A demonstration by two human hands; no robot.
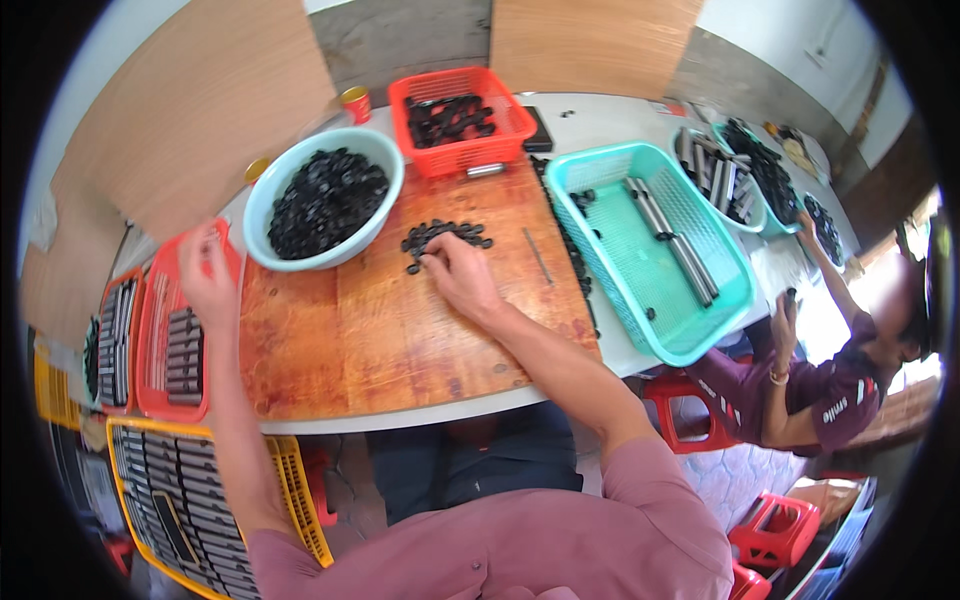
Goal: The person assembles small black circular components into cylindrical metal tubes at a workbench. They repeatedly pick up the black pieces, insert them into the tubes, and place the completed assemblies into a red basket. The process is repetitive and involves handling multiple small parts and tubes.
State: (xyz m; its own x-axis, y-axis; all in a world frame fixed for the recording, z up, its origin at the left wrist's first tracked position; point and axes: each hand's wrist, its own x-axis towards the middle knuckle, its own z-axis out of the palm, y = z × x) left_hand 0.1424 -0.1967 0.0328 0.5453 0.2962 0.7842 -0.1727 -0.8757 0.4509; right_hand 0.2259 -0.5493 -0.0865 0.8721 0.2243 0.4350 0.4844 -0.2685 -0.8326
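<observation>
Work looks partly done, judged from the filled trays. On the wooden board (400, 330), the right hand (455, 275) presses curled fingers onto a small pile of black caps (445, 237); whether it grips one cannot be told. Left of the board, the left hand (205, 285) holds the red tray (170, 345) edge, fingers closed. Behind the board stands one heaped bowl (322, 195). Three red baskets, two teal.

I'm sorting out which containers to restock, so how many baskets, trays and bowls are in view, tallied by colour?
Red baskets or trays: 3
Teal baskets: 2
Yellow crates: 1
Light blue bowls: 1
Total: 7
</observation>
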